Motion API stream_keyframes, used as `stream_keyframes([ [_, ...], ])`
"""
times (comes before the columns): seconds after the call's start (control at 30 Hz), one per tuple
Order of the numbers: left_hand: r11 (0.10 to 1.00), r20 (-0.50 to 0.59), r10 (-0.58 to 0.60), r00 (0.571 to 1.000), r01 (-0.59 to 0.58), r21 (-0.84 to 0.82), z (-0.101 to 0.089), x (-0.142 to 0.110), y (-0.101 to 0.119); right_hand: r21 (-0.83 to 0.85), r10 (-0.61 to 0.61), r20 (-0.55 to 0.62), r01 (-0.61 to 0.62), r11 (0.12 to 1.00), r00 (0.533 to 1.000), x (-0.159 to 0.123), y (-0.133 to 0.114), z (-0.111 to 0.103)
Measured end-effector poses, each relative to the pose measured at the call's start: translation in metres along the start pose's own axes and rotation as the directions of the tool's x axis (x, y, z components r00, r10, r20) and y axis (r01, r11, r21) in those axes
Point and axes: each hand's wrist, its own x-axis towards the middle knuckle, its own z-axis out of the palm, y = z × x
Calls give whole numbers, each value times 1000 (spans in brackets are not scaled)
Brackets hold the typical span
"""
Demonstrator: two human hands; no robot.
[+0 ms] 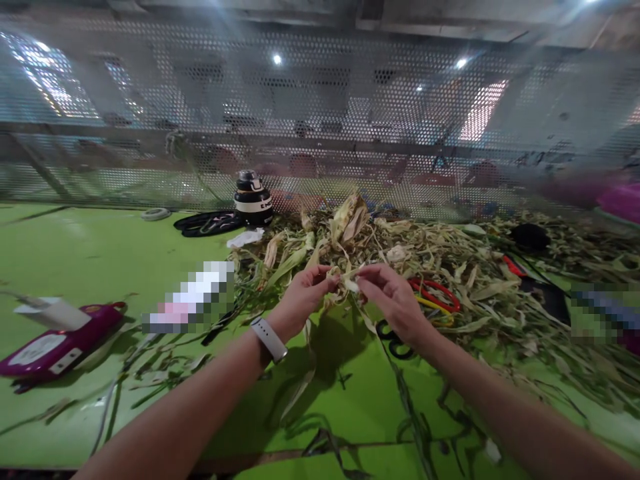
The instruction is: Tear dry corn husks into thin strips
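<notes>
My left hand (311, 293), with a pale band on its wrist, pinches a pale dried husk strip (352, 283) that looks like corn husk. On the strip's other side my right hand (387, 293) has its thumb and fingertips closed on it. Loose ends of the strip hang below the fingers over the green table. Just behind both hands lies a heap of dried husks (475, 267), with a larger whole husk (350, 219) standing up in it. Black-handled scissors (395, 340) lie under my right wrist, partly hidden. Red-handled scissors (435, 295) rest beside that hand among the leaves.
A black bottle (254, 200) stands at the back by the perforated metal screen (310, 107). On the left of the green table (115, 253) are a purple power strip (60, 343) with a white plug, and a blurred-out object. Husk scraps litter the front.
</notes>
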Motion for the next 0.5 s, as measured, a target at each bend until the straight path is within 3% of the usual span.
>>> stream_keyframes([
  [0.1, 1000, 39, -18, 999, 19, -25, -2, 1, 0, 100, 69, 142, -84, 991, 987, 2, 0, -3],
  [0.17, 999, 56, -29, 998, 31, -33, 0, 0, 1, 73, 33, 121, -42, 996, 992, 4, 4, -4],
  [0.33, 1000, 19, -10, 1000, 10, -12, 8, -5, 4, -188, -176, 9, 174, 967, 984, 4, 10, -1],
  [0.5, 983, -10, 79, 997, -76, 170, 10, -7, 1, -233, -130, 19, 131, 964, 991, 3, 8, -1],
])
